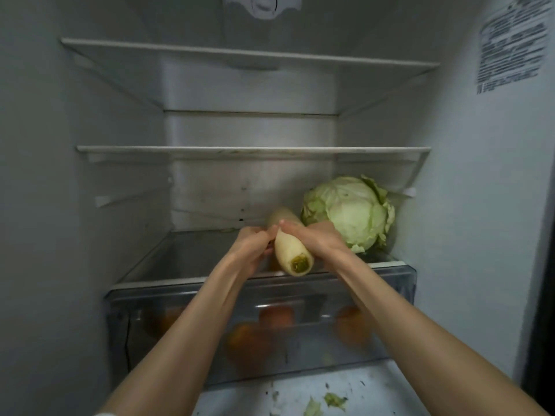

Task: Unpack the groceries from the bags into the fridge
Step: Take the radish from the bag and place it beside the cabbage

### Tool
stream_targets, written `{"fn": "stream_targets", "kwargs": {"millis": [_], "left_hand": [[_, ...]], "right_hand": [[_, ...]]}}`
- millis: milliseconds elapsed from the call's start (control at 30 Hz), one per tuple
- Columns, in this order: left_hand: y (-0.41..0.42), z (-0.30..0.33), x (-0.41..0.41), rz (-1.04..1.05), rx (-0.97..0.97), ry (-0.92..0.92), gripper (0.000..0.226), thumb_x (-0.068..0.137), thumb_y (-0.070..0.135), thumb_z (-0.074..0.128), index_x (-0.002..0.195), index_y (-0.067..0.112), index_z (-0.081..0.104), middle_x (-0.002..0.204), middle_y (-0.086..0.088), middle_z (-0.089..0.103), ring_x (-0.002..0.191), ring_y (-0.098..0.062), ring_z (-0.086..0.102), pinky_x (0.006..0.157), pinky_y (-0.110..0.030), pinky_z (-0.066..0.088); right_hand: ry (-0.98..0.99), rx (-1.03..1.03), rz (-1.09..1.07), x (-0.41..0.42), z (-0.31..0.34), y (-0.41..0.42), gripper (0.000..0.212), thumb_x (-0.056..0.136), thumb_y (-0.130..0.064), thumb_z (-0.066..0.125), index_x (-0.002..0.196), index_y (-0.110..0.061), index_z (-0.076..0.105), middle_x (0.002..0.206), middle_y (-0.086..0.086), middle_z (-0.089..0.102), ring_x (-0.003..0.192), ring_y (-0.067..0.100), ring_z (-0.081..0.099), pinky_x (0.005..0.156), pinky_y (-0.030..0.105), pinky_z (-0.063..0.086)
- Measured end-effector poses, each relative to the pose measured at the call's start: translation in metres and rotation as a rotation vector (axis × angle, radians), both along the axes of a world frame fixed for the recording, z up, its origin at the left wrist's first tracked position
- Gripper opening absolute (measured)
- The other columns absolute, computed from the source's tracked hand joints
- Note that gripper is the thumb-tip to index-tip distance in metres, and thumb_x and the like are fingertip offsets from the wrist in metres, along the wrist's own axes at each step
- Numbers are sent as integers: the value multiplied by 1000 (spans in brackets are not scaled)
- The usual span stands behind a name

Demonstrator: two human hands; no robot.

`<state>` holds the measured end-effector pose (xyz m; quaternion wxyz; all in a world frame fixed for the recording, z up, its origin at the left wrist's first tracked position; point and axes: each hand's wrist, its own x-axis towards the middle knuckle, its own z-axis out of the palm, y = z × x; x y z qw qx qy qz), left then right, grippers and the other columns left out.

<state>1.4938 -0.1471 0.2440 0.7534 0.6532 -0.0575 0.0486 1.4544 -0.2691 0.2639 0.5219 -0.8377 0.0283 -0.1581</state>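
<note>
Fridge [90,205], open: two glass shelves; a clear crisper drawer [210,310] with orange fruit [276,318] inside. Cabbage [350,213], right on the drawer's cover shelf. White radish [292,250], held over that shelf beside the cabbage; left hand [253,244] and right hand [315,238] fingers curled around it. Wall sticker [512,43], print unreadable. Leaf scraps [333,399] below.

Drawer front [390,283] blurs orange fruit [276,316] (kind unclear).
</note>
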Motion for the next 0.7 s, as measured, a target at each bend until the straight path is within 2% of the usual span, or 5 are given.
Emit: {"fn": "stream_targets", "kwargs": {"millis": [100, 267, 367, 567, 700], "left_hand": [[1, -4, 19, 3, 21, -5, 33, 91, 11, 56, 118, -9, 54, 108, -19, 62, 81, -19, 62, 57, -22, 53], [-2, -4, 43, 39, 66, 1, 29, 92, 9, 54, 116, -5, 57, 111, -20, 63, 87, -24, 62, 58, -23, 54], [-6, -2, 52, 64, 96, 4, 30, 91, 12, 55, 117, -4, 58, 115, -21, 63, 93, -25, 62, 74, -31, 53], [-4, -1, 51, 48, 183, -57, 31, 91, 8, 55, 117, -7, 57, 115, -22, 62, 98, -26, 62, 82, -31, 50], [-2, 3, 36, -45, 360, -138, 41, 88, 17, 60, 123, -4, 54, 118, -16, 61, 106, -24, 60, 93, -35, 48]], "right_hand": [[-17, -4, -41, 17, -4, 5, 75, 73, -55, 68, 117, 5, 58, 120, 21, 61, 109, 32, 59, 90, 33, 49], [-47, 130, -4, 28, -11, 8, 61, 77, -43, 69, 116, 3, 58, 114, 18, 63, 105, 30, 59, 90, 36, 49], [-52, 127, 47, 29, -18, 7, 42, 81, -34, 63, 111, -4, 60, 111, 16, 65, 103, 30, 60, 93, 40, 48], [-197, -183, -36, 11, -23, -1, 42, 86, -39, 61, 114, -8, 65, 115, 15, 66, 111, 30, 56, 93, 33, 42], [-276, -215, -56, 3, -23, -7, 44, 86, -40, 61, 111, -5, 67, 115, 16, 66, 114, 32, 55, 95, 35, 41]]}}
